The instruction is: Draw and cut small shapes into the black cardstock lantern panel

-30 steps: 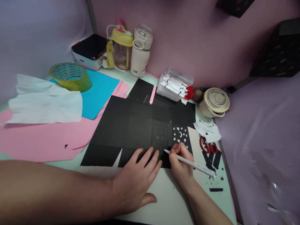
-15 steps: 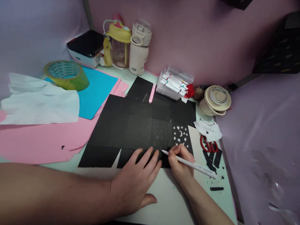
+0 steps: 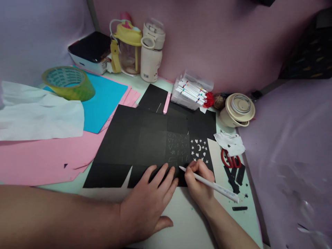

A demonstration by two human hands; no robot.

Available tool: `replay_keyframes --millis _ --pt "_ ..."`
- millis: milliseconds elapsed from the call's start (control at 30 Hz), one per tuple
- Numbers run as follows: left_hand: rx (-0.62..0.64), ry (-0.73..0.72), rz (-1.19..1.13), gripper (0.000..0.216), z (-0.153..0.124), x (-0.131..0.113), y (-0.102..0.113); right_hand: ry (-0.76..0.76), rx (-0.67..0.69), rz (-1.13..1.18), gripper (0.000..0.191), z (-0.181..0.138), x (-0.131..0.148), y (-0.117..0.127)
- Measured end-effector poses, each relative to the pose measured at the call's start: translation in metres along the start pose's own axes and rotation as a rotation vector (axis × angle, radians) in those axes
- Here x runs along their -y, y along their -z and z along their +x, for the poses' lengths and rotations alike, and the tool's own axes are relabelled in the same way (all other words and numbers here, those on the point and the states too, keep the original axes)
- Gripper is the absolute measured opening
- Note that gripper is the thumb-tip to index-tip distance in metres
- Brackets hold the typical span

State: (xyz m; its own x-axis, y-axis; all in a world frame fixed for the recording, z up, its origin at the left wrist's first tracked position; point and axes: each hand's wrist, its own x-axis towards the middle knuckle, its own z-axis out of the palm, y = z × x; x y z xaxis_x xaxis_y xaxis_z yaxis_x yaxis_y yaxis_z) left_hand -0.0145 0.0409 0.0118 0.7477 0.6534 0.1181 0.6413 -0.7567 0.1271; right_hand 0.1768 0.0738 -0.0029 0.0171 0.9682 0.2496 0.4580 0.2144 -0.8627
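A large sheet of black paper (image 3: pixel 124 138) with slits and fold lines lies in front of me. My left hand (image 3: pixel 153 197) rests flat on its near edge, fingers spread. Between the fingers of my right hand (image 3: pixel 198 181) is a white pen (image 3: pixel 218 187), its tip at the paper just right of my left fingertips. Faint drawn outlines (image 3: pixel 177 147) of triangles, a star and other shapes fill one panel. The panel to the right has cut-out stars, hearts and a moon (image 3: pixel 199 147), showing white. My right hand covers that panel's lower part.
Red-handled scissors (image 3: pixel 230 159) and black paper scraps (image 3: pixel 235 178) lie at the right. Behind stand a box of markers (image 3: pixel 190 91), a pink cutter (image 3: pixel 167 102), bottles (image 3: pixel 151 64) and a lidded pot (image 3: pixel 237 109). Tape (image 3: pixel 68 83) sits on blue paper (image 3: pixel 103 100) at the left.
The camera view has shifted slightly, moving things at the left a little further left. Both hands keep nearly the same place, and the pen's rear end has dipped a little.
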Motion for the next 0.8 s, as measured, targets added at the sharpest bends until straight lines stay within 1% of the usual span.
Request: replay_keyframes --millis 100,267,600,667,800 --pt "-0.006 0.000 0.002 0.081 0.000 0.000 -0.001 -0.013 -0.035 -0.029 0.029 -0.001 -0.001 0.000" --pt "-0.004 0.001 -0.003 0.081 0.000 0.000 -0.001 -0.023 -0.044 -0.058 0.029 -0.001 0.000 0.000" --pt "0.003 -0.004 0.014 0.082 0.001 0.000 0.001 -0.007 -0.027 0.000 0.029 0.000 -0.004 0.000" --pt "0.003 -0.006 0.018 0.082 0.001 0.000 0.000 0.031 -0.076 0.059 0.028 0.001 -0.002 0.003" --pt "0.011 -0.007 0.024 0.082 0.001 -0.001 0.000 0.164 -0.316 0.171 0.018 0.010 -0.001 0.012"
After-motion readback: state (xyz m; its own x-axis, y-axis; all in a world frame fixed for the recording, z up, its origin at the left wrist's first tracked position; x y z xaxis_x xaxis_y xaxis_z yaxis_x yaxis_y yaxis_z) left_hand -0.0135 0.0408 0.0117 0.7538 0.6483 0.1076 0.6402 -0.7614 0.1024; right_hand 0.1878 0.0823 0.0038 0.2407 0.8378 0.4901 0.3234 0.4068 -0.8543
